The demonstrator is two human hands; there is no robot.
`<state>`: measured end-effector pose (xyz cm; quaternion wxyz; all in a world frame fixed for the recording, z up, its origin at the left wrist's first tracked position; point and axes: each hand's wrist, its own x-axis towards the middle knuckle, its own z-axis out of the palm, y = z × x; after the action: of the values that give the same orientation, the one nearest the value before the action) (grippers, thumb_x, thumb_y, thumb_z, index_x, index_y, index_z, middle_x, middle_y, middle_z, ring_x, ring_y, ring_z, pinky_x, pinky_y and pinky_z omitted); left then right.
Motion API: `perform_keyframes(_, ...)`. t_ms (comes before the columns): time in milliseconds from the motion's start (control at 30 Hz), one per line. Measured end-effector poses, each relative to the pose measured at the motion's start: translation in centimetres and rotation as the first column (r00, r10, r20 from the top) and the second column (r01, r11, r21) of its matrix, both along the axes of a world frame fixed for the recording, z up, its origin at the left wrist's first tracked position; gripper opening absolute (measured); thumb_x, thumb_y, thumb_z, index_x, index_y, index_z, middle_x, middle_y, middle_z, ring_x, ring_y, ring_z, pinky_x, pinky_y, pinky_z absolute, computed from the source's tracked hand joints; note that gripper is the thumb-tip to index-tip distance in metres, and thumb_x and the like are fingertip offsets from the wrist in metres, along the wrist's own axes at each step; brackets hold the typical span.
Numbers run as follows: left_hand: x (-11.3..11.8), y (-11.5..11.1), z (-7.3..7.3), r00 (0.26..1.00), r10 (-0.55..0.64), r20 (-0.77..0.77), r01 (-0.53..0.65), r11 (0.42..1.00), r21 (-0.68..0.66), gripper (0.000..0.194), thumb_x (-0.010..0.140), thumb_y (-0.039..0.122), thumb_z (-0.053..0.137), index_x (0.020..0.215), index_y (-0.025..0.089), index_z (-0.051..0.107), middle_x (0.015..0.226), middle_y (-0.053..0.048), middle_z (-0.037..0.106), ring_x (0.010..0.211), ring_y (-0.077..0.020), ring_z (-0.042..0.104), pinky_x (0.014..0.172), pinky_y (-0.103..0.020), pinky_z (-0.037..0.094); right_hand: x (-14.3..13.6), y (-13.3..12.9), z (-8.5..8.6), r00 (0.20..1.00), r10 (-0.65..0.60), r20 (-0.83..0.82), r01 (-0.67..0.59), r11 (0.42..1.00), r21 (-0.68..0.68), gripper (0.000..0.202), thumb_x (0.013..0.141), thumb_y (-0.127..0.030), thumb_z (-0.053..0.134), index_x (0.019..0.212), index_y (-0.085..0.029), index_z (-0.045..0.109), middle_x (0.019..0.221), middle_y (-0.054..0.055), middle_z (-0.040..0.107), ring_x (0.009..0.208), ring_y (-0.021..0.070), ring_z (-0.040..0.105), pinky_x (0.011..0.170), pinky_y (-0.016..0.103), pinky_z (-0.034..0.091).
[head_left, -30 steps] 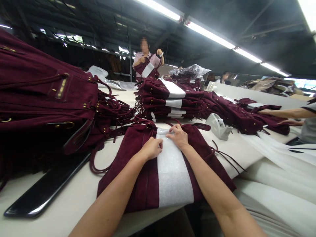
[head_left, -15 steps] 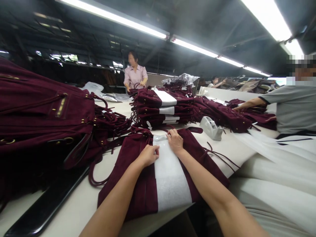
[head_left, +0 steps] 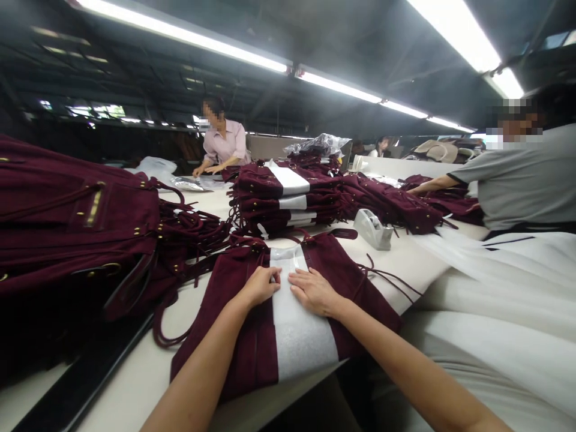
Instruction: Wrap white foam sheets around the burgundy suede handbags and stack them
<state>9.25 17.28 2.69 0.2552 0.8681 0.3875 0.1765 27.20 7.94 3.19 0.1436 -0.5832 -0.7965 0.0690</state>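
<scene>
A burgundy handbag lies flat on the table in front of me, with a band of white wrapping paper running down its middle. Clear shiny tape shows across the band's upper end. My right hand rests on the paper with its fingers stretched out. At the band's left edge, my left hand has its fingers curled in; what they hold, if anything, is hidden. Thin cords trail from the bag's right side, and a strap loop sticks out at its left.
Behind the bag stands a stack of wrapped burgundy bags, with a grey tape dispenser to its right. More burgundy bags pile up at left. White sheeting drapes at right. Co-workers stand across the table and at right.
My right hand has moved down from the taped upper end and flattened onto the paper. My left hand stays curled at the edge. The far co-worker's hands have shifted left, off the stack.
</scene>
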Motion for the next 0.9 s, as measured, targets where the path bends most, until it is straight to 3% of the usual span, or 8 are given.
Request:
perform_keyframes(200, -0.1, -1.0, -0.1, 1.000, 0.018, -0.018, -0.017, 0.999, 0.043, 0.018, 0.076, 0.007, 0.061, 0.089, 0.018, 0.066, 0.132, -0.009, 0.061, 0.120, -0.0220, 0.058, 0.102, -0.031, 0.044, -0.9, -5.7, 0.7, 0.998, 0.062, 0.001, -0.062, 0.998, 0.028, 0.045, 0.100, -0.036, 0.038, 0.134, -0.013, 0.054, 0.141, 0.014, 0.051, 0.135, 0.0257, 0.043, 0.113, 0.052, 0.030)
perform_keyframes(400, -0.1, -2.7, -0.8, 0.998, 0.028, -0.061, -0.022, 0.995, 0.099, 0.044, 0.087, 0.011, 0.048, 0.129, 0.021, 0.059, 0.142, -0.006, 0.053, 0.136, -0.0229, 0.042, 0.115, -0.041, 0.032, -2.0, -13.3, -1.4, 0.996, 0.018, -0.083, 0.001, 0.975, 0.222, 0.048, 0.099, -0.033, 0.044, 0.141, -0.009, 0.047, 0.146, 0.016, 0.044, 0.139, 0.0272, 0.037, 0.117, 0.050, 0.026)
perform_keyframes(533, -1.7, -5.8, -0.8, 0.996, -0.044, -0.074, 0.060, 0.971, 0.233, 0.046, 0.092, 0.015, 0.034, 0.126, 0.024, 0.063, 0.141, -0.001, 0.053, 0.143, -0.0221, 0.030, 0.117, -0.046, 0.030, -1.0, -19.0, -3.0, 0.959, 0.090, -0.269, 0.031, 0.909, 0.415, 0.048, 0.093, -0.018, 0.051, 0.140, -0.024, 0.048, 0.135, 0.006, 0.058, 0.127, 0.0219, 0.053, 0.111, 0.046, 0.041)
perform_keyframes(600, -2.8, -8.2, -0.8, 0.995, -0.091, -0.026, 0.095, 0.963, 0.254, 0.043, 0.094, 0.021, 0.033, 0.120, 0.028, 0.067, 0.138, 0.001, 0.056, 0.141, -0.0210, 0.035, 0.116, -0.046, 0.033, 0.9, -21.0, -2.9, 0.930, 0.048, -0.365, 0.163, 0.835, 0.525, 0.052, 0.090, -0.012, 0.053, 0.137, -0.033, 0.050, 0.125, 0.002, 0.065, 0.116, 0.0215, 0.061, 0.100, 0.044, 0.051)
perform_keyframes(667, -3.6, -10.6, -0.9, 0.991, -0.133, 0.015, 0.125, 0.959, 0.254, 0.039, 0.095, 0.030, 0.037, 0.118, 0.031, 0.068, 0.134, 0.002, 0.059, 0.136, -0.0211, 0.043, 0.113, -0.045, 0.039, 3.6, -21.7, -1.6, 0.867, -0.125, -0.482, 0.408, 0.734, 0.543, 0.046, 0.090, -0.016, 0.054, 0.132, -0.036, 0.055, 0.123, 0.003, 0.065, 0.113, 0.0245, 0.063, 0.095, 0.045, 0.054)
perform_keyframes(767, -4.7, -13.1, -0.7, 0.993, -0.089, 0.075, 0.058, 0.939, 0.340, 0.038, 0.093, 0.038, 0.044, 0.126, 0.036, 0.061, 0.135, 0.002, 0.058, 0.131, -0.0238, 0.049, 0.112, -0.049, 0.040, 8.6, -19.8, 1.7, 0.682, -0.402, -0.611, 0.701, 0.596, 0.391, 0.038, 0.093, -0.038, 0.053, 0.129, -0.027, 0.059, 0.126, 0.009, 0.063, 0.109, 0.0281, 0.063, 0.092, 0.045, 0.053)
perform_keyframes(800, -5.1, -13.4, -0.4, 0.994, -0.039, 0.106, -0.005, 0.922, 0.387, 0.039, 0.092, 0.040, 0.046, 0.129, 0.037, 0.059, 0.136, 0.002, 0.058, 0.131, -0.0247, 0.049, 0.113, -0.050, 0.039, 10.1, -18.7, 2.7, 0.650, -0.457, -0.607, 0.732, 0.590, 0.340, 0.042, 0.093, -0.045, 0.051, 0.128, -0.023, 0.059, 0.122, 0.012, 0.064, 0.103, 0.0280, 0.065, 0.087, 0.043, 0.054)
perform_keyframes(900, -7.1, -13.4, 0.7, 0.953, 0.225, 0.204, -0.301, 0.795, 0.526, 0.044, 0.089, 0.046, 0.045, 0.128, 0.030, 0.057, 0.131, -0.005, 0.060, 0.128, -0.0283, 0.050, 0.113, -0.051, 0.037, 12.7, -15.2, 4.1, 0.709, -0.615, -0.344, 0.689, 0.707, 0.156, 0.046, 0.093, -0.057, 0.043, 0.104, -0.021, 0.068, 0.088, 0.010, 0.071, 0.078, 0.0255, 0.067, 0.070, 0.035, 0.051)
